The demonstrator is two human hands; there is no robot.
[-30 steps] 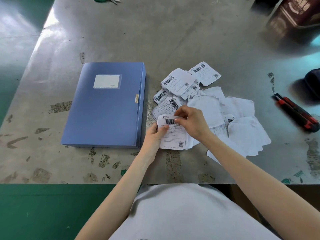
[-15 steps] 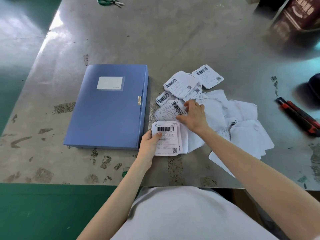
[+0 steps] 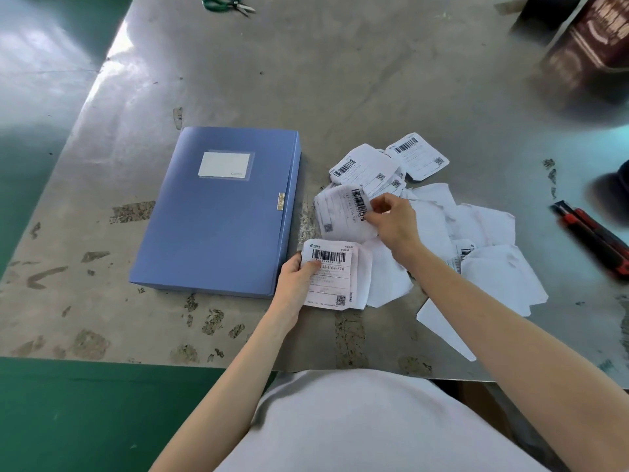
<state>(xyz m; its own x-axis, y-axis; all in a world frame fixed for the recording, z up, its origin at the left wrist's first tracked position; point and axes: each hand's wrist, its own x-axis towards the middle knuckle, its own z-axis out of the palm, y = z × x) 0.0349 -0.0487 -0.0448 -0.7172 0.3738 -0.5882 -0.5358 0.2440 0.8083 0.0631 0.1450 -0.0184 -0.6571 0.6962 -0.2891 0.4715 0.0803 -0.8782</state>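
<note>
A scuffed grey metal worktop [image 3: 340, 80] is filling most of the view, with a green floor showing along its left and near edges. A flat blue plastic file box [image 3: 221, 233] is lying closed on the left part of it, with a white rectangular label [image 3: 224, 164] sitting near its far end and a small brass clasp [image 3: 281, 201] facing the papers on its right edge. Just beside the box, a loose heap of white paper slips [image 3: 483, 233] is spreading across the middle and right of the worktop, some lying printed side up with barcodes showing and others blank side up. The left hand [image 3: 294, 284] is gripping a small squared-up stack of barcoded white shipping slips [image 3: 332, 277] by its left edge, thumb pressing on top, close to the near right corner of the box and touching the near edge of the heap. The right hand [image 3: 391, 223] is pinching a single curled white slip with a barcode [image 3: 340, 212] between thumb and fingertips, holding it raised just beyond the stack. A red and black utility knife [image 3: 592, 236] is lying well apart near the right edge, and a pair of green-handled scissors [image 3: 226, 2] is resting at the far edge.
</note>
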